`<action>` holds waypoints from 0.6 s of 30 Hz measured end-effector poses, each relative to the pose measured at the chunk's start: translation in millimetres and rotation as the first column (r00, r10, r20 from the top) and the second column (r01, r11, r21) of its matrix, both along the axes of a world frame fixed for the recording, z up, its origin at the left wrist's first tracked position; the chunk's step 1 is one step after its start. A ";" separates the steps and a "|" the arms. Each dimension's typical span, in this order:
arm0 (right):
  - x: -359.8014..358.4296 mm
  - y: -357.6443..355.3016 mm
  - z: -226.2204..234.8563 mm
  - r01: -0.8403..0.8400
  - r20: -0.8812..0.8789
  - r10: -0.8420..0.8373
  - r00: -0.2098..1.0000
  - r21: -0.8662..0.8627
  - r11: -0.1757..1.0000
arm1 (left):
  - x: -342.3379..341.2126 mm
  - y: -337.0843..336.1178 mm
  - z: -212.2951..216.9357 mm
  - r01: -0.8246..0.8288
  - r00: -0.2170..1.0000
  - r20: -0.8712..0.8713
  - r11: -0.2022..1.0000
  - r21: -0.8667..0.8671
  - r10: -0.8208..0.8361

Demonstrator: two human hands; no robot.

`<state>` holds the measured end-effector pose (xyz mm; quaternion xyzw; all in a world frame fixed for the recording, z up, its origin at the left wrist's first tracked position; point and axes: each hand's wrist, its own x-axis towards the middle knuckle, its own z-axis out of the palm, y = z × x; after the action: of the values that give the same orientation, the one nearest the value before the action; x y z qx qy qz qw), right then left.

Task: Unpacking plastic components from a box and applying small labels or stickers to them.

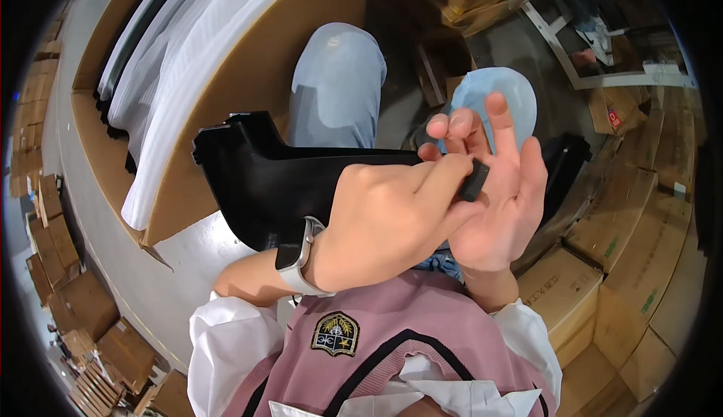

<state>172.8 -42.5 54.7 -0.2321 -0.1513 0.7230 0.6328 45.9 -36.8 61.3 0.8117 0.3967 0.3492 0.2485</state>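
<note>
Black plastic part (260, 180), a long moulded piece with a raised bracket-like end, is held in the air at chest height above the person's lap. Its long axis runs across the view, the broad end out to the person's left and the narrow end reaching rightward between the two hands. The left hand (392, 221), with a pale smartwatch (297, 255) on the wrist, is closed around the part near its narrow end, fingers curled over the top. The right hand (501, 198) stands just beside it, palm open and fingers spread upward, the narrow tip of the part touching or nearly touching its palm; it grips nothing that can be seen. The left hand is thus the one carrying the piece, and the bulk of the part lies to the left of both hands.

Below the hands are the knees in light blue jeans (339, 85). To the person's left stands a large open cardboard box (256, 70), filled with long parts wrapped in white sheeting (181, 63), stacked on edge. To the right, closed brown cartons (602, 266) are piled on the floor.
</note>
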 end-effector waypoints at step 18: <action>6.5 -3.5 -15.8 -0.062 0.785 -0.511 0.350 0.564 0.824 | -14.1 -1.5 -3.8 -0.359 0.869 0.251 0.892 -0.275 0.427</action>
<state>179.3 -46.1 39.0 -0.4373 -0.6213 0.3050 0.5742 31.8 -38.3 57.5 0.6172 0.5471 0.4677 0.3179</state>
